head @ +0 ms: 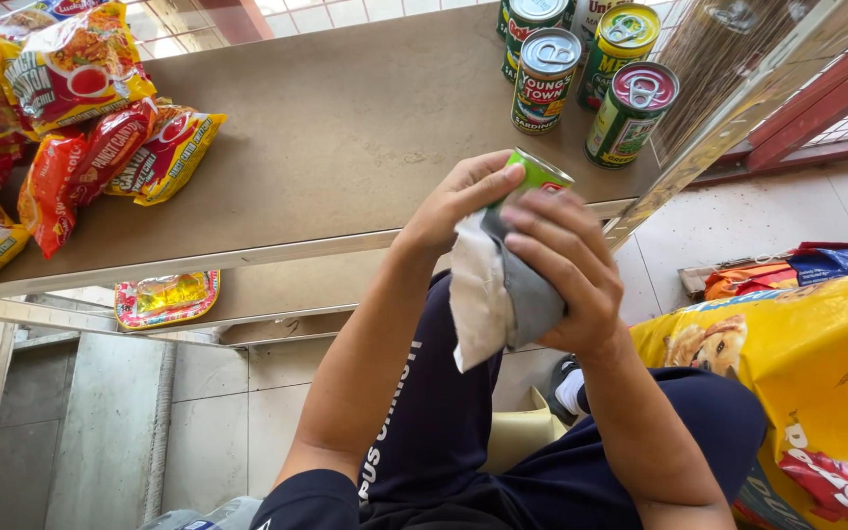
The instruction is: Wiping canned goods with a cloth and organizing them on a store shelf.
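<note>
head view: green can (539,172) between left hand (458,206) and right hand (566,275).

Shiny metal on that green can (539,175), half wrapped in a soft, matt grey-and-white cloth (499,294). The cans (630,113) behind it gleam too, lids bright, labels glossy. Noodle packets (71,74) are crinkly, glossy plastic. The shelf (336,137) looks smooth, matt tan. The yellow sack (807,363) is slick and shiny.

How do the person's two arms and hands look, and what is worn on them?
Both forearms are bare; no sleeves reach them. The left hand and right hand wear no gloves, rings or watch that I can see. Dark navy clothing with white lettering shows below the arms.
</note>
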